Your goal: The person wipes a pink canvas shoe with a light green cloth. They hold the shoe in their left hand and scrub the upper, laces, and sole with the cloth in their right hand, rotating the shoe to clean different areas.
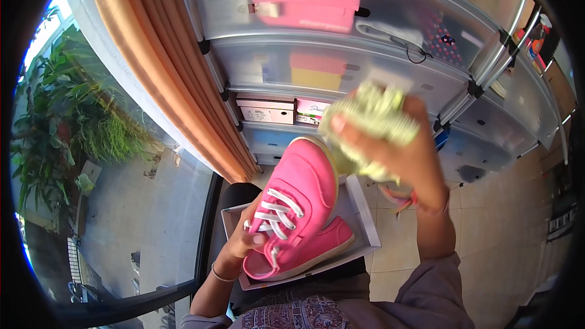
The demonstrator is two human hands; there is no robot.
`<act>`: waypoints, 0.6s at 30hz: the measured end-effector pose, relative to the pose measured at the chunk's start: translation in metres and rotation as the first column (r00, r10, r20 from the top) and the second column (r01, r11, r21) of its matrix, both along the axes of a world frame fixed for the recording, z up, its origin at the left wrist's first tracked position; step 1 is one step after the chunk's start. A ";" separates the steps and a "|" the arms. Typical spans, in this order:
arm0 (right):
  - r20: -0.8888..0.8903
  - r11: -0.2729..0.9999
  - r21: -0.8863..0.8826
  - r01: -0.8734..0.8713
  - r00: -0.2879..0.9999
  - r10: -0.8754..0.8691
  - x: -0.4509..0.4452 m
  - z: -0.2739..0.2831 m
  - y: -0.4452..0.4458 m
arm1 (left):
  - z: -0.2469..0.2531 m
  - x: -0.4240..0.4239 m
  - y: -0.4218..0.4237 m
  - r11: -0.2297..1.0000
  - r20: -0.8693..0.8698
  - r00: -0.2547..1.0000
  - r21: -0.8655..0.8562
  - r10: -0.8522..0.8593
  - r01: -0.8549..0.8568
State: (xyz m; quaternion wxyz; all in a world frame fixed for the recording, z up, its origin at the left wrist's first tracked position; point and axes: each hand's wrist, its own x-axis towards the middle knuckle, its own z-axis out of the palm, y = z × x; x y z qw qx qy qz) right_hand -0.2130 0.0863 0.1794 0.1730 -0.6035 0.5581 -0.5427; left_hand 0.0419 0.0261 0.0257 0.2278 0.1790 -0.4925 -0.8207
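Note:
My left hand point(247, 237) grips a pink canvas sneaker point(297, 178) with white laces by its side, near the ankle opening. The toe points up and away from me. Beneath it a second pink sneaker point(336, 237) lies in a shallow white cardboard box point(369, 219), which rests on my lap. Raised to the right of the held shoe's toe, my right hand point(388, 151) clutches a bunched, pale yellow-green textured cloth point(370, 119). Both the hand and the cloth are blurred. Whether the cloth touches the toe, I cannot tell.
Ahead stands a rack of translucent drawers point(283, 61) holding shoe boxes, with a pink box point(306, 7) in an upper one. An orange curtain point(169, 77) hangs by the glass pane point(151, 219) on the left. Floor tiles point(480, 233) show at right.

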 end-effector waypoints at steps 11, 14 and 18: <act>-0.539 0.936 -0.322 0.142 0.785 -0.305 0.026 -0.034 0.028 | 0.007 -0.008 0.004 0.863 0.019 0.996 -0.501 0.087 -0.066; -0.482 0.932 -0.338 0.132 0.826 -0.292 0.030 -0.041 0.028 | 0.003 -0.007 0.006 0.872 -0.022 0.988 -0.467 0.151 -0.144; -0.361 0.952 -0.277 0.132 0.904 -0.230 0.042 -0.069 0.033 | -0.010 0.006 0.005 0.971 -0.023 0.975 -0.084 0.222 -0.223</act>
